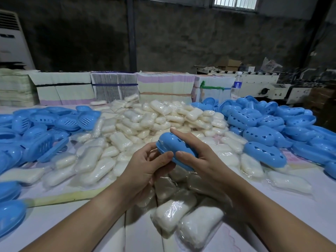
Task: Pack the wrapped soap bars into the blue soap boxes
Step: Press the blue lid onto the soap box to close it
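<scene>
A closed blue soap box point(172, 145) is held between both hands above the table's middle. My left hand point(145, 171) grips its near left end, thumb on top. My right hand point(201, 160) wraps its right side, index finger stretched along the lid. A big heap of wrapped white soap bars point(145, 122) fills the middle of the table. More wrapped bars point(183, 220) lie just below my wrists. What the held box contains is hidden.
Blue slotted box bases point(41, 131) pile up on the left, blue lids with cut-outs point(269, 128) on the right. Bundled flat cartons point(112, 86) line the far edge, with a water bottle point(237, 84) beside them. A machine stands at the back right.
</scene>
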Available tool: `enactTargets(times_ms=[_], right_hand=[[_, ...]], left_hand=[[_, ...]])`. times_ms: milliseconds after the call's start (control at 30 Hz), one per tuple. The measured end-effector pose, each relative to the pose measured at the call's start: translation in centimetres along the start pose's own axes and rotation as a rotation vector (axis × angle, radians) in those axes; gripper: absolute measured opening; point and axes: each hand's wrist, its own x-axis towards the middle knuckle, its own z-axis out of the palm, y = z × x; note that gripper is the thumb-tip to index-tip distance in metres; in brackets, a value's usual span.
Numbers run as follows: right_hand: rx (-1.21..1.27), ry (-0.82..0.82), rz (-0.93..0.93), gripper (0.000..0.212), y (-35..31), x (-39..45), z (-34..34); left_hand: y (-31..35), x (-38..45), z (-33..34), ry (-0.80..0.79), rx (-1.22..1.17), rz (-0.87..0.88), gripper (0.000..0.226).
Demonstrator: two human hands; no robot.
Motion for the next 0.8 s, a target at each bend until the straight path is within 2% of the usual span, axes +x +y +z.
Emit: enactTargets(times_ms=[167, 333, 533, 667, 800], right_hand=[[-0.063, 0.022, -0.022, 0.049, -0.43, 0.13, -0.04], [-0.101, -0.013, -0.012, 0.048, -0.79, 0.16, -0.44], [-0.030, 0.020, 0.017, 0.046, -0.84, 0.22, -0.30], [-0.071, 0.103, -0.007, 0.044, -0.75, 0.49, -0.08], [-0.025, 0.072, 0.034, 0.042, -0.60, 0.51, 0.20]], left_hand=[[-0.11, 0.09, -0.08, -0.019, -0.035, -0.009, 0.051], [0.02, 0.06, -0.32, -0.031, -0.015, -0.028, 0.058], [0.28, 0.14, -0.04, -0.020, -0.014, -0.056, 0.060], [0.46, 0.05, 0.21, -0.043, -0.035, -0.069, 0.053], [0.48, -0.31, 0.61, -0.079, -0.042, -0.076, 0.045]])
